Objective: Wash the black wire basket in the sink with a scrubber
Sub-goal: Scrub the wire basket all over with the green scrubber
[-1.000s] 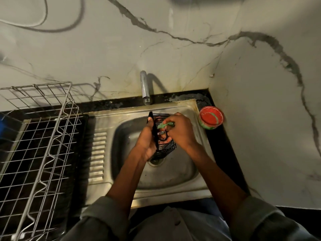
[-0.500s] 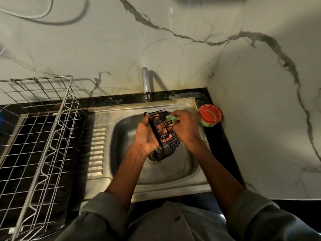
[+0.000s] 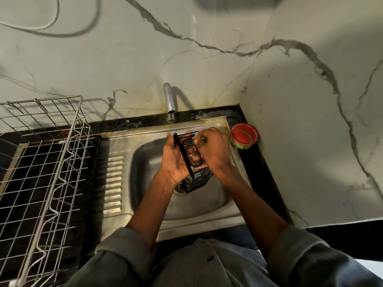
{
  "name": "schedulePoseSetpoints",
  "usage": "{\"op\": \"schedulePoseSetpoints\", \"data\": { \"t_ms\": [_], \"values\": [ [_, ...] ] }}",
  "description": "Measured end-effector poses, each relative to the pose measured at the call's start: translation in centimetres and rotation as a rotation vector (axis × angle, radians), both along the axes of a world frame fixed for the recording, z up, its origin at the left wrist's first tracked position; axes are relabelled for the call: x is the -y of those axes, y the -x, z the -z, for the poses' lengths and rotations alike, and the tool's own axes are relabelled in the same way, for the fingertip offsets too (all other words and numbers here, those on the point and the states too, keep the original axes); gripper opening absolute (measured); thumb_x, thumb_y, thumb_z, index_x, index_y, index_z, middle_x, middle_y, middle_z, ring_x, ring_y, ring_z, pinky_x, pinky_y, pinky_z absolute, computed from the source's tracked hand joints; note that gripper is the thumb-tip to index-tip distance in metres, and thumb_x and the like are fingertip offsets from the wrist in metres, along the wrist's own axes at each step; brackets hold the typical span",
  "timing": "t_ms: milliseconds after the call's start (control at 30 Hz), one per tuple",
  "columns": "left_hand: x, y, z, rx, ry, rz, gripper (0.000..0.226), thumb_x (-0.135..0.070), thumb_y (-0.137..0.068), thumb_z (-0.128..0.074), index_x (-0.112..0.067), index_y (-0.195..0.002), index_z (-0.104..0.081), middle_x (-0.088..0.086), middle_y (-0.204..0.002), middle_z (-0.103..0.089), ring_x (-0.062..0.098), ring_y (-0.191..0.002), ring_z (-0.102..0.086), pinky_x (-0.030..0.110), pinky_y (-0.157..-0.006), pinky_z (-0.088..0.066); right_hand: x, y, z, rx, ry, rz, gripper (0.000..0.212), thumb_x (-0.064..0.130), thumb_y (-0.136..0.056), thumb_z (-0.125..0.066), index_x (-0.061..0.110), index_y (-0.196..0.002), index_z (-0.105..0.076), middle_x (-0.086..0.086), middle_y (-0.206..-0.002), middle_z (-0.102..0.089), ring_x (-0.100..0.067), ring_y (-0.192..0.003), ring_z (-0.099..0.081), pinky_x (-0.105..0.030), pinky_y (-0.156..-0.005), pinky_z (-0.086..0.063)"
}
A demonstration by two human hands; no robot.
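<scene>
Fingers: left hand (image 3: 175,160) curled round the black wire basket (image 3: 195,164); right hand (image 3: 214,151) pinched a green scrubber (image 3: 204,139), barely visible.
Basket: held tilted above the stainless steel sink (image 3: 145,162), over the drain.
Red round tub (image 3: 244,136): on the counter beside the sink; contents unclear.
Silver wire dish rack (image 3: 47,162): left.

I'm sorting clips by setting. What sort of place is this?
Most likely a home kitchen: a steel sink with a tap, a wire dish rack beside it, and marble-look walls.
</scene>
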State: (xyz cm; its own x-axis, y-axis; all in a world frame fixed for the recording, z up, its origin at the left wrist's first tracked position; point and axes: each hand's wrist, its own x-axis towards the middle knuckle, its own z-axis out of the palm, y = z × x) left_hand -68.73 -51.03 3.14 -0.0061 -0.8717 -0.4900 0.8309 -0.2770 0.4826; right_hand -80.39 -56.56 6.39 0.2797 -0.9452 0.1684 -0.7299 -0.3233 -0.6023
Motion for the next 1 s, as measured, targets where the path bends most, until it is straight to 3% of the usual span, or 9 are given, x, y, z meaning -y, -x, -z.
{"op": "schedulePoseSetpoints", "data": {
  "t_ms": [67,133,233,367,533,633,733,900,1000],
  "values": [
    [-0.2,0.4,-0.3,0.007,0.004,0.043,0.097,-0.085,-0.094,-0.022,-0.012,-0.146,-0.057,0.022,-0.136,-0.066,0.042,-0.123,-0.066,0.067,-0.098,-0.051,0.8,-0.1,-0.3,0.06,-0.018,0.076,0.038,0.002,-0.083,-0.077,0.026,-0.112,-0.074,0.004,-0.109,-0.075,-0.013,-0.098,-0.07,-0.035,-0.089,-0.059],
    [-0.4,0.7,-0.4,0.01,-0.005,0.021,0.094,-0.083,-0.096,-0.022,-0.011,-0.14,-0.062,0.021,-0.131,-0.069,0.04,-0.117,-0.069,0.062,-0.094,-0.055,0.2,-1.1,-0.8,0.082,-0.029,-0.002,0.045,0.003,-0.084,-0.076,0.026,-0.122,-0.07,0.005,-0.112,-0.075,-0.011,-0.094,-0.071,-0.034,-0.084,-0.061],
    [-0.8,0.2,0.1,-0.056,0.009,-0.051,0.087,-0.077,-0.1,-0.027,-0.008,-0.14,-0.061,0.02,-0.133,-0.064,0.037,-0.12,-0.065,0.049,-0.098,-0.055,-1.3,-2.2,-1.5,0.103,-0.06,-0.246,0.03,0.002,-0.088,-0.072,0.018,-0.113,-0.076,0.002,-0.111,-0.074,-0.01,-0.095,-0.068,-0.024,-0.084,-0.056],
    [-0.9,0.1,0.0,-0.029,0.012,0.036,0.089,-0.079,-0.099,-0.02,-0.01,-0.126,-0.07,0.021,-0.116,-0.073,0.038,-0.103,-0.073,0.055,-0.092,-0.057,-0.1,-2.4,-1.7,0.091,0.025,-0.049,0.024,0.004,-0.086,-0.075,0.017,-0.106,-0.078,0.0,-0.103,-0.078,-0.011,-0.09,-0.07,-0.032,-0.086,-0.059],
    [-0.6,-0.6,0.1,-0.059,0.006,-0.025,0.084,-0.076,-0.101,-0.023,-0.01,-0.122,-0.071,0.021,-0.114,-0.074,0.035,-0.101,-0.075,0.048,-0.076,-0.063,-1.3,-3.3,-2.4,0.066,-0.036,-0.213,0.02,0.008,-0.086,-0.075,0.021,-0.101,-0.079,0.002,-0.096,-0.078,-0.013,-0.087,-0.071,-0.033,-0.081,-0.059],
    [-0.4,-1.5,0.6,-0.053,-0.011,-0.111,0.081,-0.072,-0.103,-0.025,-0.009,-0.12,-0.071,0.018,-0.114,-0.072,0.033,-0.104,-0.071,0.045,-0.098,-0.055,-2.5,-2.6,-2.1,-0.104,0.01,-0.288,0.025,0.004,-0.08,-0.074,0.023,-0.095,-0.08,0.001,-0.091,-0.077,-0.016,-0.083,-0.07,-0.023,-0.071,-0.049],
    [-0.1,-1.8,0.9,-0.063,-0.01,-0.143,0.073,-0.066,-0.105,-0.031,-0.007,-0.124,-0.069,0.017,-0.117,-0.069,0.031,-0.108,-0.067,0.043,-0.112,-0.043,-3.7,-2.9,-1.9,-0.129,0.073,-0.303,0.029,0.003,-0.08,-0.073,0.023,-0.101,-0.079,0.0,-0.101,-0.075,-0.019,-0.092,-0.066,-0.024,-0.077,-0.044],
    [-0.2,-0.5,0.6,-0.05,0.044,-0.064,0.062,-0.057,-0.107,-0.034,-0.01,-0.113,-0.075,0.015,-0.113,-0.071,0.028,-0.1,-0.071,0.042,-0.085,-0.06,-0.5,-5.0,-2.6,-0.081,0.107,-0.128,0.025,0.008,-0.086,-0.075,0.021,-0.107,-0.076,0.0,-0.105,-0.071,-0.015,-0.095,-0.061,-0.025,-0.075,-0.043],
    [-0.1,-1.4,0.5,-0.088,0.032,-0.101,0.061,-0.055,-0.108,-0.037,-0.01,-0.103,-0.078,0.014,-0.104,-0.074,0.028,-0.093,-0.074,0.039,-0.081,-0.06,-2.0,-4.3,-2.3,-0.076,0.098,-0.289,0.027,0.004,-0.081,-0.073,0.022,-0.101,-0.078,0.003,-0.101,-0.07,-0.014,-0.094,-0.056,-0.032,-0.079,-0.048]
  ]
}}
